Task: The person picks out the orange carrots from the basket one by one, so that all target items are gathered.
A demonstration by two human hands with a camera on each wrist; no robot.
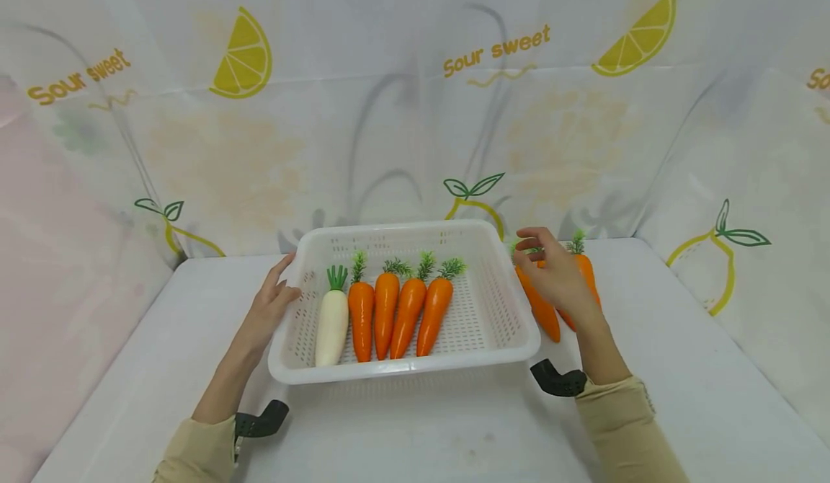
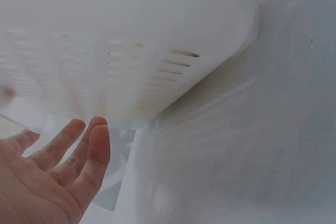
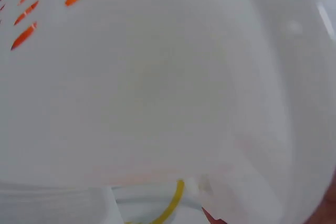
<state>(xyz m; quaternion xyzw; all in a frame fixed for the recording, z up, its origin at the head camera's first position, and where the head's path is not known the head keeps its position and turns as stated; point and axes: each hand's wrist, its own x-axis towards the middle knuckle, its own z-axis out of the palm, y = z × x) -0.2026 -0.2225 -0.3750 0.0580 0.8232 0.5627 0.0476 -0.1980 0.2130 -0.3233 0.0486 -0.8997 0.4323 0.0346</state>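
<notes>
A white plastic basket (image 1: 415,366) with perforated walls sits between the two hands in the head view. Inside lie a white radish (image 1: 333,324) with a green top and, beside it, several orange carrots (image 1: 361,318) in a row. My left hand (image 1: 271,303) is at the basket's left rim, fingers extended; the left wrist view shows its spread fingers (image 2: 94,156) beside the slotted wall. To the right of the basket, my right hand (image 1: 554,274) hovers with loosely bent fingers over more carrots (image 1: 543,311), partly covering them. The right wrist view is mostly filled by basket wall.
White cloth covers the table (image 1: 428,432). Behind it hangs a curtain (image 1: 415,108) printed with lemons and words. Black wrist cameras (image 1: 262,420) jut inward from both sleeves, in front of the basket's near corners.
</notes>
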